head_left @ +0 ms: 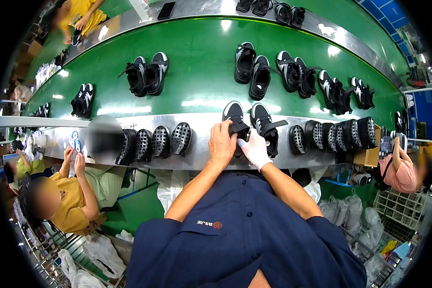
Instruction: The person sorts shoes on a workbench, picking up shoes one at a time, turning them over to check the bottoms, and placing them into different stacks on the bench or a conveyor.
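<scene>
Two black sports shoes with grey-white toes stand on the metal ledge in front of me, toes pointing away. At the left shoe (233,111), my bare left hand (220,144) is closed on the black strap (239,129) and the collar's left side. My right hand (255,150), in a white glove, grips the same shoe's collar on the right, its fingertips at the opening. What lies inside the opening is hidden by my fingers. Just right of it, the other shoe (260,115) stands untouched, its strap (274,126) sticking out to the right.
Black shoe-shaped pieces covered in round dots line the ledge to the left (161,140) and right (316,135). Several pairs of shoes (252,67) sit on the green belt (197,72) beyond. A co-worker in yellow (72,201) sits at left, and another in pink (401,173) at right.
</scene>
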The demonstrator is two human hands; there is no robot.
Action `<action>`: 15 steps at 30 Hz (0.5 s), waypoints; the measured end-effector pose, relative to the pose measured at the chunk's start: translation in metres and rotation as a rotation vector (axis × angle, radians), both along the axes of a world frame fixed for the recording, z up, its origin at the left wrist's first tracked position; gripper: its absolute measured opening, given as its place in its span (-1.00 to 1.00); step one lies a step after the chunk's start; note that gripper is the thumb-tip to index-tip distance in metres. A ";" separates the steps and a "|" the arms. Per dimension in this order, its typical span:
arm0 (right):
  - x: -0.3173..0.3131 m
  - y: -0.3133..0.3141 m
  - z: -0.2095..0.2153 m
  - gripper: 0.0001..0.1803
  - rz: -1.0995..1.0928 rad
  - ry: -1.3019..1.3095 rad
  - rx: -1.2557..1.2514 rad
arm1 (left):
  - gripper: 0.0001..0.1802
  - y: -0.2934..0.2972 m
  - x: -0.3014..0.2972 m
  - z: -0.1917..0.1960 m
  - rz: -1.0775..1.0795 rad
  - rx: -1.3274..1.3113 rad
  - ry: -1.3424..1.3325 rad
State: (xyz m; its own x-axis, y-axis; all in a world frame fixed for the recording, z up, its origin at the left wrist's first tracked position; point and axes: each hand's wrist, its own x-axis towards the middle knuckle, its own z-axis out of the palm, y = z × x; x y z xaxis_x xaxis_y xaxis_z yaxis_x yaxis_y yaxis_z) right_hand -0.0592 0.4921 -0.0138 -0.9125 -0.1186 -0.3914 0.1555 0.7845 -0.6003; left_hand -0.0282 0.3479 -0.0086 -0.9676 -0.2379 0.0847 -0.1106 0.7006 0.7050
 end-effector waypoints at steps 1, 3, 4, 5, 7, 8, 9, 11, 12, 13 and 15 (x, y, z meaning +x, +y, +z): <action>0.000 0.000 0.002 -0.56 0.048 -0.037 0.021 | -0.49 0.001 0.000 0.001 0.022 -0.048 0.089; 0.003 0.002 -0.014 -0.61 0.009 -0.108 -0.025 | -0.68 0.001 0.001 0.001 0.052 -0.069 0.106; 0.003 0.002 -0.025 -0.63 -0.011 -0.141 -0.050 | -0.71 -0.001 0.003 0.000 0.034 -0.089 0.133; 0.005 -0.006 -0.012 -0.65 -0.089 -0.256 -0.134 | -0.73 -0.006 0.009 -0.005 0.029 -0.112 0.149; 0.005 -0.015 0.006 -0.70 -0.190 -0.374 -0.214 | -0.76 -0.013 0.020 -0.009 -0.008 -0.157 0.151; 0.005 -0.013 0.003 -0.68 -0.243 -0.385 -0.257 | -0.73 -0.016 0.024 -0.011 -0.035 -0.183 0.139; 0.007 -0.011 -0.004 -0.66 -0.295 -0.394 -0.300 | -0.70 -0.018 0.027 -0.012 -0.061 -0.209 0.127; 0.008 -0.009 -0.015 -0.63 -0.148 -0.275 -0.157 | -0.64 -0.015 0.033 -0.005 -0.044 -0.220 0.086; 0.009 -0.008 -0.019 -0.61 -0.077 -0.218 -0.085 | -0.60 -0.013 0.034 0.003 -0.037 -0.224 0.063; 0.011 -0.006 -0.023 -0.61 -0.044 -0.172 -0.025 | -0.58 -0.010 0.033 0.007 -0.041 -0.223 0.059; 0.010 -0.012 -0.018 -0.58 0.036 -0.078 0.090 | -0.53 -0.007 0.026 0.020 -0.035 -0.225 0.052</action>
State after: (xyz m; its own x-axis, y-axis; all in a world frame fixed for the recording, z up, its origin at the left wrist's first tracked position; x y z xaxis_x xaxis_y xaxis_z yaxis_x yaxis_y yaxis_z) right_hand -0.0489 0.4804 -0.0317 -0.8746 -0.1116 -0.4718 0.1700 0.8407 -0.5141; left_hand -0.0026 0.3408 0.0112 -0.9678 -0.1736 0.1823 -0.0507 0.8438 0.5343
